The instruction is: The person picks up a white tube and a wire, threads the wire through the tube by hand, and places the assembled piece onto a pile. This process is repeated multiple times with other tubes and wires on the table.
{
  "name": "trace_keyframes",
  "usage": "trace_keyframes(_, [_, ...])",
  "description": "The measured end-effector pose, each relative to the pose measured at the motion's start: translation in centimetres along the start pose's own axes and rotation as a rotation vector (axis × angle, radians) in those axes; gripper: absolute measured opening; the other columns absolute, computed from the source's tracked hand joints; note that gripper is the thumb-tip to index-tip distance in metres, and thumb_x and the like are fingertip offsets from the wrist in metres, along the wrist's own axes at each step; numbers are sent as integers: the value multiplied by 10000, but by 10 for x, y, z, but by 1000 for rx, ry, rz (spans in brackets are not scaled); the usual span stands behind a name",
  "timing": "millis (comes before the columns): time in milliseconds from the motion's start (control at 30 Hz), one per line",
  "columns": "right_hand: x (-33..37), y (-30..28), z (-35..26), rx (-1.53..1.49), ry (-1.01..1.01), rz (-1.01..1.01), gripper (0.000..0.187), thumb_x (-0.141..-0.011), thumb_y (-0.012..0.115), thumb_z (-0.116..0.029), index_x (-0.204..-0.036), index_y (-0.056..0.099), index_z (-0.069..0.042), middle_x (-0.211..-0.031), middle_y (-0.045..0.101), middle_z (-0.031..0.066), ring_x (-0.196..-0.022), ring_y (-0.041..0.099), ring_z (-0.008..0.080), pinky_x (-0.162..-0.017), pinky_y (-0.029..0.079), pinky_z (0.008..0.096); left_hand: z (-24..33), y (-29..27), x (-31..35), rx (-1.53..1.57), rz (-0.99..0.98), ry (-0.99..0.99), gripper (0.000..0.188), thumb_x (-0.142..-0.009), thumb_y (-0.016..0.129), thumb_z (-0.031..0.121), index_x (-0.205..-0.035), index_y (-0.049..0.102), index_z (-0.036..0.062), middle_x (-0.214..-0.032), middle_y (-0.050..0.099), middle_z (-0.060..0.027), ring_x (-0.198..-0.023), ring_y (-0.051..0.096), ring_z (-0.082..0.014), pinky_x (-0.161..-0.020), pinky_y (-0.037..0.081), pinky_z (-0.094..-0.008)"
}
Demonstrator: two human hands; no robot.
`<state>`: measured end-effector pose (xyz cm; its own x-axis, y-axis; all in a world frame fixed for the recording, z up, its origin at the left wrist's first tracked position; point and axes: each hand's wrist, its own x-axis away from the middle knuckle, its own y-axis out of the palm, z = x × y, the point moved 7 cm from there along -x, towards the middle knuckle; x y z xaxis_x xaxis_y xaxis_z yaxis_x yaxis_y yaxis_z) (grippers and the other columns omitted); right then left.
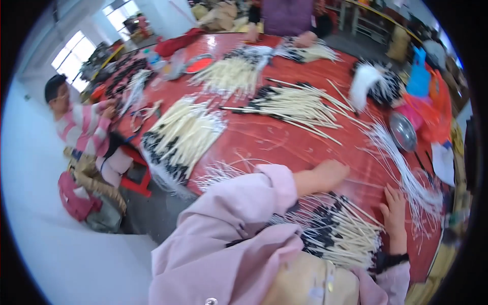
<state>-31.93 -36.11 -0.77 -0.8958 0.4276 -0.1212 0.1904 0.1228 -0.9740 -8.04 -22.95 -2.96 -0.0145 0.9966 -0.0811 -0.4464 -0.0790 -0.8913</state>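
My left hand (pixel 328 176) reaches across the red tabletop with its fingers bent together; what they hold, if anything, is too blurred to make out. Thin pale strands run over the table from beside it toward my right hand (pixel 395 212). That one lies on the tabletop with its fingers apart, holding nothing. Just in front of my body, between the two arms, is a pile of cream sticks with black ends (pixel 351 231), with white strings trailing from it. A bundle of long white strings (pixel 406 173) lies to the right of my right hand.
More stick piles lie on the red table (pixel 264 145): one left (pixel 185 134), one centre (pixel 300 107), one far (pixel 234 71). A metal bowl (pixel 403 131) and plastic bags (pixel 429 107) stand right. A person in stripes (pixel 84 122) sits left; another (pixel 287 18) is opposite.
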Motion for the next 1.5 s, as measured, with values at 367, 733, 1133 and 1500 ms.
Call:
trace_keyframes(367, [7, 12, -9, -52, -2, 29, 560, -963, 590, -212, -1464, 488, 17, -1514, 483, 157, -1328, 432, 363, -1154, 327, 444, -30, 16, -6, 118, 114, -62, 93, -795, 662, 116, -836, 658, 32, -873, 693, -198, -891, 670, -413, -757, 513, -518])
trace_keyframes(733, [2, 10, -21, -94, -15, 56, 594, -956, 597, -246, -1490, 477, -15, -1524, 474, 163, -1295, 449, 367, -1144, 333, 446, -37, 19, -1, 108, 147, -29, 73, -797, 649, 121, -822, 660, 53, -837, 687, -182, -847, 662, -410, -735, 507, -512])
trace_keyframes(1133, [-16, 3, -31, 71, 16, 36, 577, -882, 686, -299, -1370, 590, -6, -1456, 554, 147, -1262, 510, 360, -1085, 407, 460, -47, 1, 8, 137, 139, -62, 191, -888, 624, 219, -952, 700, 56, -928, 714, -192, -914, 686, -395, -802, 537, -493])
trace_keyframes(1500, [3, -3, -24, -11, 14, 96, 546, -874, 722, -309, -1309, 637, 10, -1403, 600, 134, -1185, 534, 331, -1028, 440, 431, -71, -20, 30, 139, 50, -492, 267, -864, 736, 268, -836, 712, 3, -793, 713, -207, -786, 702, -385, -743, 548, -476])
